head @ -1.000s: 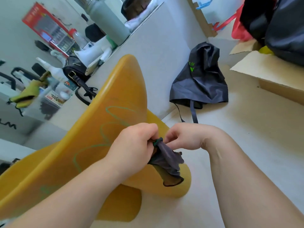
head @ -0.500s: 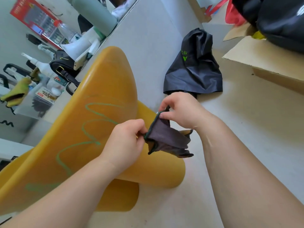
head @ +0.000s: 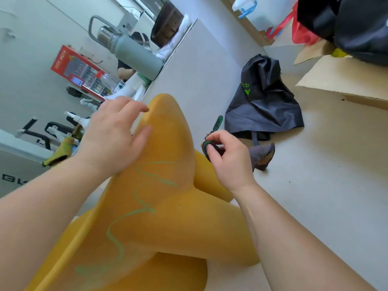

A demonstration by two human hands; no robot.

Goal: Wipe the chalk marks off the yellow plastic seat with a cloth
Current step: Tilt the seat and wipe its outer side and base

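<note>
The yellow plastic seat [head: 168,223] fills the lower middle of the head view, tipped on its side. A wavy green chalk line [head: 126,219] runs down its surface. My left hand [head: 113,137] lies with relaxed, spread fingers against the seat's upper left edge. My right hand [head: 228,158] hovers just right of the seat and pinches a dark grey cloth [head: 261,156] with a green hem. Part of the cloth hangs behind my hand and a strip sticks up above my fingers.
A dark grey bag [head: 262,101] with a green logo lies on the pale floor [head: 325,185] behind the seat. Cardboard sheets [head: 344,78] and black bags [head: 357,24] sit at the upper right. A white cabinet [head: 199,66] with a grey flask [head: 134,53] stands at the back left.
My left hand let go of the cloth and moved up to the seat's upper edge. My right hand now holds the cloth alone, bunched, beside the seat.
</note>
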